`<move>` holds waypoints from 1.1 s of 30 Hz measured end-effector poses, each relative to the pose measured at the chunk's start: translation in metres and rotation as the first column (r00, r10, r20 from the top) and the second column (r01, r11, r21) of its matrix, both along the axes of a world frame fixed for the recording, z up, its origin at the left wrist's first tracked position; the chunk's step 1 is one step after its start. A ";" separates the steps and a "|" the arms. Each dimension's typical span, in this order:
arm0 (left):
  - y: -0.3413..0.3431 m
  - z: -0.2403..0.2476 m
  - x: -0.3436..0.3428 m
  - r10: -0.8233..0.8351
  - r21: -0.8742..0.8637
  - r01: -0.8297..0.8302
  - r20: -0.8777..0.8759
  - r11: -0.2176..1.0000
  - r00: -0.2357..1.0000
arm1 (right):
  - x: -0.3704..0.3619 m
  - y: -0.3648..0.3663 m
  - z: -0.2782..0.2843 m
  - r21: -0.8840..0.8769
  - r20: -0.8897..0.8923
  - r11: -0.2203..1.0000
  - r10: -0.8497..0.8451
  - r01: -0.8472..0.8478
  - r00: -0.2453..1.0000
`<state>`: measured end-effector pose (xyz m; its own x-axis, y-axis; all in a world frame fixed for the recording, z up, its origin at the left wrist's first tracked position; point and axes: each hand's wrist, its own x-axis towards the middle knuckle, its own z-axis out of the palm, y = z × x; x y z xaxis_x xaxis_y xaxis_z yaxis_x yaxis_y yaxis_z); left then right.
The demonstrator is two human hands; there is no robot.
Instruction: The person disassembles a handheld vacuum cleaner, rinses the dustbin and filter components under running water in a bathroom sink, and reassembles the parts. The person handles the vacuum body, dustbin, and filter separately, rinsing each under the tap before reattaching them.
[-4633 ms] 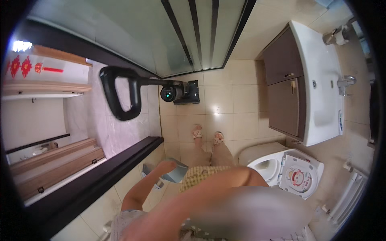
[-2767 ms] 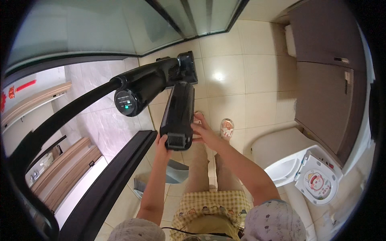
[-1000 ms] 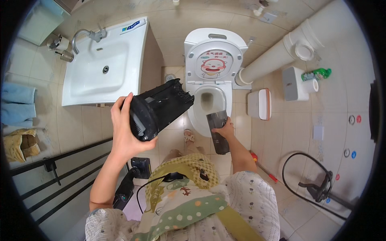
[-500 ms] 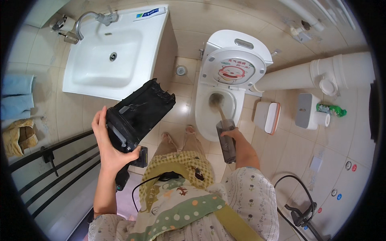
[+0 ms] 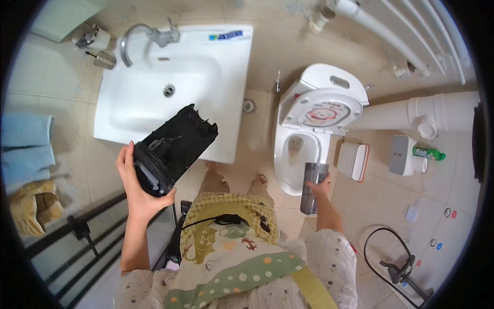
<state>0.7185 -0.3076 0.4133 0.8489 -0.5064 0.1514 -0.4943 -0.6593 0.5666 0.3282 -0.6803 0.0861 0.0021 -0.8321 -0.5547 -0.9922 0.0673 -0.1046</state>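
Observation:
My left hand (image 5: 141, 193) grips the end of a bulky black plastic appliance part (image 5: 177, 147) with a jagged, mesh-like far end. The part is tilted up to the right in front of the sink (image 5: 226, 110). Wrapped around a grey see-through tank (image 5: 310, 198), my right hand (image 5: 320, 184) holds it at the front right of the toilet (image 5: 280, 172). The tank's far end overlaps the bowl's rim in this view. Murky brownish water (image 5: 295, 144) lies in the bowl, and the toilet lid (image 5: 324, 116) is raised.
A white bin (image 5: 351, 160) and a grey-and-white paper holder (image 5: 402, 154) are right of the toilet, below a thick white pipe (image 5: 391, 114). Black rails (image 5: 98, 226) run along the lower left. A hose and sprayer (image 5: 399, 273) hang at lower right.
The brown stream pouring from the tank into the bowl no longer shows. The tank has shifted toward the bowl's right side and stands more upright in the picture. The whole view has shifted.

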 end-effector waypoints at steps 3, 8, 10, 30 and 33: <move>0.038 0.006 0.047 0.030 -0.018 -0.030 -0.013 0.999 0.999 | 0.042 0.028 0.052 -0.233 0.486 0.972 0.144 -0.031 0.862; 0.095 0.004 0.116 0.058 0.060 -0.058 0.009 0.997 0.998 | 0.190 0.066 0.157 -0.453 0.787 0.891 0.399 0.003 0.471; 0.109 -0.007 0.136 0.044 0.043 -0.045 0.012 0.998 0.999 | 0.257 0.077 0.191 -0.450 0.840 0.892 0.409 0.039 0.356; 0.130 -0.020 0.147 0.295 -0.056 -0.299 -0.068 0.953 0.953 | 0.554 0.072 0.151 -0.527 0.848 0.845 0.515 0.093 0.122; 0.110 -0.023 0.145 0.333 -0.020 -0.334 -0.050 0.942 0.942 | 0.545 0.069 0.146 -0.488 0.867 0.873 0.483 0.011 0.124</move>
